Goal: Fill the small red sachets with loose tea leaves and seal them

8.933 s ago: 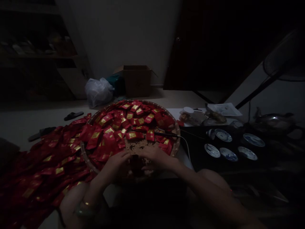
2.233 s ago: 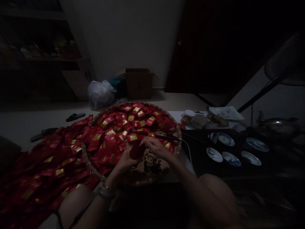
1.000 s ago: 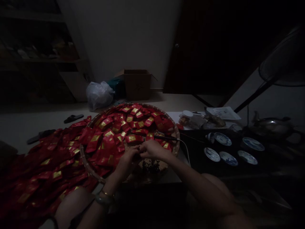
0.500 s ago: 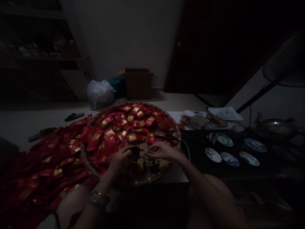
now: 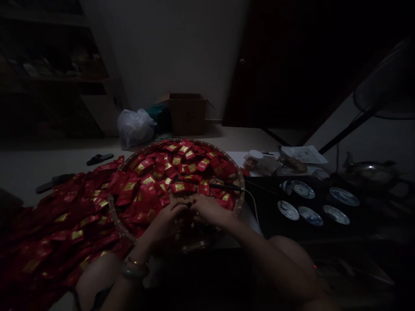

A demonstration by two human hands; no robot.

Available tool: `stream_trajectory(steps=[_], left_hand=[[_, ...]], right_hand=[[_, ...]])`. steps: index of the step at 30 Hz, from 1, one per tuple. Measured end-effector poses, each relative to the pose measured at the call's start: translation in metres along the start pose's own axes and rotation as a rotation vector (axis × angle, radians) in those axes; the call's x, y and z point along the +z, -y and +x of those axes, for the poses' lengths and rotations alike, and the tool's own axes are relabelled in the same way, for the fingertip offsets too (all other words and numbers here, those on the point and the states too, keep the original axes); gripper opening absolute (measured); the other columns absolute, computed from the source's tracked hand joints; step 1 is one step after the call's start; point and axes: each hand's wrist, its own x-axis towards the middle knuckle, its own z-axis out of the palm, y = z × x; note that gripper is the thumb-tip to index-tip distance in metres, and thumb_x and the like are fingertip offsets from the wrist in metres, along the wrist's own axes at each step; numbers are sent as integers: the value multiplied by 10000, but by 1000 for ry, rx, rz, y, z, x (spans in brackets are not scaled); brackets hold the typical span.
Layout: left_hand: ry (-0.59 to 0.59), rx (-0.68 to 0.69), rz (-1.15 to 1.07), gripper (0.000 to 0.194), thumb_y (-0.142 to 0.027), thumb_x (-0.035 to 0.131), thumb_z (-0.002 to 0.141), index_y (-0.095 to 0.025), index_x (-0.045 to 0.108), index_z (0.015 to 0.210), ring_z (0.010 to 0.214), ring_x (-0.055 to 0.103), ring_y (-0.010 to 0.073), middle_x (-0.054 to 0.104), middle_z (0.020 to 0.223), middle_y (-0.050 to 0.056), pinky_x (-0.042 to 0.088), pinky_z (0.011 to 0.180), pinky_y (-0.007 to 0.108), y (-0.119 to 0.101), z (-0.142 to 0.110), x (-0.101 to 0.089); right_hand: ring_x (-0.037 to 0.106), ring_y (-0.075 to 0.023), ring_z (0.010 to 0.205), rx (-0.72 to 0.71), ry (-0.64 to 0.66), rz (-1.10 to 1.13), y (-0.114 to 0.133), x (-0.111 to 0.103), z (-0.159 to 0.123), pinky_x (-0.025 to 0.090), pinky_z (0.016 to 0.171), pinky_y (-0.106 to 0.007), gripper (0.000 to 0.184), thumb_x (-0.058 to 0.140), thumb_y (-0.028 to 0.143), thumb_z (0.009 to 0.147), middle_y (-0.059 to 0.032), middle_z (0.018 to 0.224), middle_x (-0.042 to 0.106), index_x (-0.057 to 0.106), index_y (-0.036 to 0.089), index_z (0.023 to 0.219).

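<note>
In the dim light my left hand [image 5: 167, 221] is over the near middle of a round woven tray [image 5: 117, 223], fingers curled inward. My right hand [image 5: 209, 210] comes from the right, and its bent fingertips meet those of the left. A small dark shape lies between the fingertips; I cannot make out what it is. Red packets [image 5: 183, 187] with gold labels fill the back and left of the tray. Just behind my right hand lies a black pen-like tool [image 5: 225, 187] with a white cable. My hands and shadow hide most of the dark loose bits on the tray's near side.
More red packets [image 5: 78, 234] are heaped left of the tray. Patterned dishes [image 5: 311, 216] and a metal teapot [image 5: 369, 168] stand on the dark surface at right. Behind are a plastic bag [image 5: 135, 127], a cardboard box [image 5: 188, 114] and a fan [image 5: 379, 95].
My right hand has moved left and slightly back from above the loose dark bits, and now meets my left hand. My left hand has stayed nearly in place.
</note>
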Motion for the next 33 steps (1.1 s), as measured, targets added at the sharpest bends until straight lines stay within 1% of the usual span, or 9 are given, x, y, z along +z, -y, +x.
stream_trajectory(steps=[4, 9, 13, 15, 18, 20, 25, 29, 33], left_hand=[[3, -118, -94, 358, -79, 569, 725, -216, 574, 1055, 910, 625, 189, 642, 1027, 65, 512, 814, 325, 6, -3, 4], [-69, -273, -214, 523, -161, 616, 719, -229, 516, 1227, 767, 628, 167, 666, 905, 33, 515, 705, 285, 8, -2, 9], [-91, -311, -278, 266, -261, 603, 751, -195, 709, 986, 768, 618, 185, 678, 852, 65, 499, 709, 291, 7, 3, 10], [-145, -401, -351, 240, -338, 599, 756, -179, 743, 863, 769, 624, 198, 691, 826, 73, 500, 698, 292, 7, 5, 10], [-201, -559, -526, 306, -428, 602, 736, -163, 737, 809, 798, 639, 217, 719, 828, 72, 513, 705, 297, 4, 9, 8], [-184, -631, -620, 355, -462, 606, 722, -149, 721, 846, 825, 647, 229, 727, 855, 75, 522, 711, 307, 1, 11, 8], [-93, -589, -720, 482, -419, 674, 683, -150, 652, 1082, 1000, 621, 261, 704, 1049, 90, 502, 827, 339, -8, 13, 9], [32, -605, -756, 389, -408, 700, 658, -114, 714, 913, 861, 652, 259, 738, 868, 73, 500, 771, 327, -8, 12, 9], [1, -672, -815, 444, -511, 687, 635, -106, 725, 812, 744, 645, 233, 726, 732, 50, 490, 670, 292, -5, 12, 7]], right_hand=[[582, -213, 927, 0, -124, 87, 0, 1, -5, 461, 708, -286, 237, 639, 194, 775, -89, 1024, 618, 637, 178, 1012], [597, -196, 1015, -27, -353, 482, -8, 28, -5, 468, 858, -318, 449, 630, 55, 716, -80, 1139, 632, 577, 187, 1142], [641, -180, 896, 7, -470, 833, -16, 50, 2, 491, 815, -309, 272, 652, 135, 715, -42, 974, 693, 665, 195, 980], [643, -184, 847, 57, -475, 977, -22, 57, 7, 501, 768, -307, 300, 707, 231, 679, -41, 927, 695, 670, 185, 973], [635, -193, 829, 95, -408, 1129, -31, 65, 14, 502, 724, -306, 434, 765, 333, 599, -46, 926, 688, 669, 178, 993], [633, -193, 810, 112, -402, 1162, -33, 69, 18, 497, 724, -310, 360, 760, 366, 594, -45, 880, 687, 692, 169, 887], [606, -166, 693, 167, -483, 1110, -27, 70, 25, 477, 675, -288, 230, 744, 369, 606, -21, 694, 652, 654, 160, 643], [576, -144, 645, 216, -485, 1136, -18, 65, 29, 457, 619, -258, 269, 753, 388, 593, -1, 646, 623, 631, 159, 664], [586, -144, 695, 163, -390, 1206, -18, 61, 27, 458, 628, -247, 372, 776, 402, 546, -12, 775, 655, 663, 160, 806]])
